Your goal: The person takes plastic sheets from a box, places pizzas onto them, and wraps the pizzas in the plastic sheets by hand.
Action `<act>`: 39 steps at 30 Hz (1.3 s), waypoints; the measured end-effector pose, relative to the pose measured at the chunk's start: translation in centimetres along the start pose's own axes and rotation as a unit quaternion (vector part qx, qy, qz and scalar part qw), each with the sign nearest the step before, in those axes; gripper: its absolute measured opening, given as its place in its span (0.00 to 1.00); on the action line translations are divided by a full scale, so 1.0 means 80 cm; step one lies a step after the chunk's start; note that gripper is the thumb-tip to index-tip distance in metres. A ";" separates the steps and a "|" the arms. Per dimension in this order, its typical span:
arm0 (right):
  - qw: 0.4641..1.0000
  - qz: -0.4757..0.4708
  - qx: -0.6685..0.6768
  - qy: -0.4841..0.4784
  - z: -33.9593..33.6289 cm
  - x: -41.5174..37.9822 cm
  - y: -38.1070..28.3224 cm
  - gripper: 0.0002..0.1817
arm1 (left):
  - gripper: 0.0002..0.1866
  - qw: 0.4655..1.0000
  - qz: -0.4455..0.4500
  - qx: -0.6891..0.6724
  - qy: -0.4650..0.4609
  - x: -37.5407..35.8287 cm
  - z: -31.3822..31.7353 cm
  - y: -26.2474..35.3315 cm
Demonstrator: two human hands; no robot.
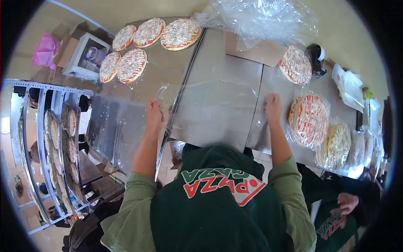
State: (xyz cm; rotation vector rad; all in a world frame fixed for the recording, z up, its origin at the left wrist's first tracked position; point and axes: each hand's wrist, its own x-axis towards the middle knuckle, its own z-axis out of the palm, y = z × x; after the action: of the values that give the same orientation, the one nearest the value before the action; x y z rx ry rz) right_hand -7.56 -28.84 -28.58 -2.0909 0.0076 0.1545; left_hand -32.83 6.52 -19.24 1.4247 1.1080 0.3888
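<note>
My left hand [154,115] is closed over the left metal table, gripping a clear plastic bag [161,90] whose crumpled corner sticks up past my fingers. Level with it, my right hand [273,107] is also closed, apparently on the other side of the same see-through bag. The film between the hands shows only as faint glints, so its outline is hard to follow. Right of my right hand is a stack of topped pizzas [310,119] in clear plastic. Beyond it lies a wrapped pizza [295,65]. Several unwrapped topped pizzas [132,66] lie at the far left.
A heap of clear plastic bags [260,19] rests on cardboard [254,48] at the back. More bagged pizza bases [334,145] are at the right. A metal rack [40,126] with pizzas stands left. A co-worker's hand [347,203] shows at lower right.
</note>
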 end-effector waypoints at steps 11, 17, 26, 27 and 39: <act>0.971 -0.052 -0.229 0.045 -0.060 -0.014 -0.066 0.32 | 0.22 0.791 0.415 0.448 -0.027 -0.025 0.081 -0.002; 0.984 -0.039 -0.156 0.076 -0.095 0.013 -0.068 0.38 | 0.44 0.698 0.433 0.526 -0.219 -0.058 0.171 -0.063; 0.925 -0.156 -0.276 -0.208 -0.049 -0.053 -0.173 0.22 | 0.38 0.730 0.427 0.462 -0.266 -0.034 0.156 -0.030; 0.891 -0.142 -0.324 -0.285 -0.031 -0.072 -0.179 0.23 | 0.35 0.777 0.423 0.415 -0.214 -0.020 0.145 -0.022; 0.857 -0.148 -0.454 -0.194 0.018 -0.045 -0.116 0.35 | 0.44 0.856 -0.148 -0.448 0.209 0.255 -0.144 0.064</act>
State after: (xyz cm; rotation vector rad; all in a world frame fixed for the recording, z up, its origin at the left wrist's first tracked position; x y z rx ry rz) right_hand -10.64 -23.13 -20.91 -2.9166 -0.7661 0.4572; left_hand -29.95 30.30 -19.66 0.3334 1.2224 0.8794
